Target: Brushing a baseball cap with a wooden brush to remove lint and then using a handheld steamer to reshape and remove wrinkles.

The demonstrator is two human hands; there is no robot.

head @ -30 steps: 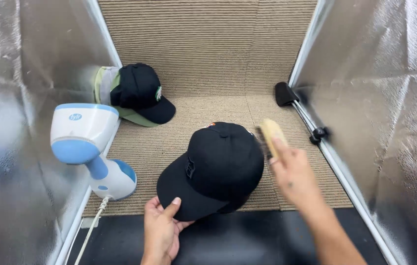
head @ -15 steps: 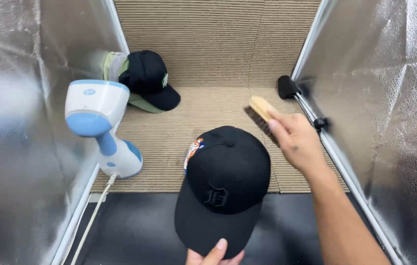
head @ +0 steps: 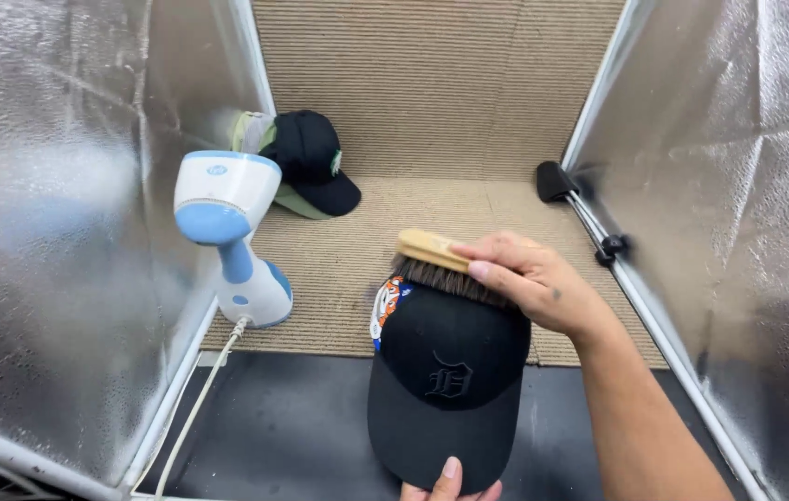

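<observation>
- The right hand (head: 534,283) grips a wooden-backed brush with dark bristles (head: 441,264); its fingers (head: 497,274) are curled along the brush's right end, and the bristles press down on the top of the cap's crown.
- The black baseball cap with a dark embroidered emblem on its front (head: 450,371) is held up in the middle foreground, brim pointing down toward the camera, crown toward the brush. A patch of orange, white and blue shows at its left edge.
- The left hand (head: 450,482) shows only as fingertips at the bottom edge, pinching the cap's brim from below; the rest of the hand is out of frame.
- A white and light-blue handheld garment steamer (head: 232,232) stands upright on the ribbed beige mat (head: 469,121), to the left of the held cap, its white cord (head: 195,408) trailing down across the dark floor.
- A second black cap with a pale green underbrim (head: 306,167) lies on the mat behind the steamer, near the left wall and well apart from the hands.
- Crinkled silver foil panels (head: 60,232) close in both sides; a black clamp on a metal rail (head: 557,181) sits by the right wall.
</observation>
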